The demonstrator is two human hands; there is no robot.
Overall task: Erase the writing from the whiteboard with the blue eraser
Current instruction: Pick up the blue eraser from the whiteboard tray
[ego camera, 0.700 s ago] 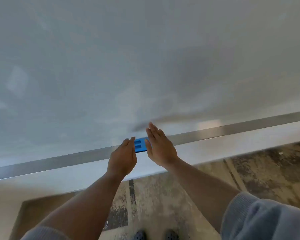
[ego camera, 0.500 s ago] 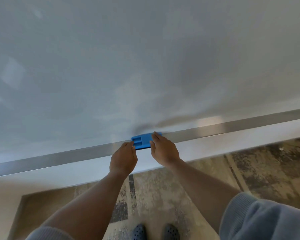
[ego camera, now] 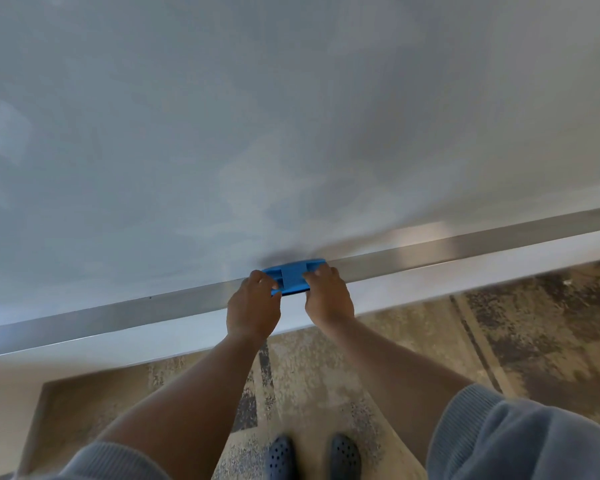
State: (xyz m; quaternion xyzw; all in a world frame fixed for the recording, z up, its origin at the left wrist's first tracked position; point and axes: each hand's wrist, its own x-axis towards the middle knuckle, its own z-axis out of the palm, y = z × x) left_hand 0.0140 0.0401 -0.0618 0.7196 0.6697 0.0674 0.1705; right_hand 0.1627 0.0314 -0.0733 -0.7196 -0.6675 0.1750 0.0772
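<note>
The blue eraser [ego camera: 292, 276] lies on the metal ledge [ego camera: 118, 315] along the bottom of the whiteboard [ego camera: 257, 133]. My left hand [ego camera: 253, 306] grips its left end and my right hand [ego camera: 328, 294] grips its right end, fingers curled over the top. The board's surface looks grey-white and smudged, with no clear writing visible in this view. A dark shadow sits just behind the eraser.
Below the ledge runs a white wall strip [ego camera: 465, 271], then patterned brown and grey carpet [ego camera: 499, 323]. My dark shoes [ego camera: 312, 455] stand directly beneath my arms. Grey sleeves [ego camera: 516, 438] show at the bottom corners.
My right hand went from flat and open beside the eraser to curled onto its right end. Both hands now hold the eraser, which is more exposed on the ledge.
</note>
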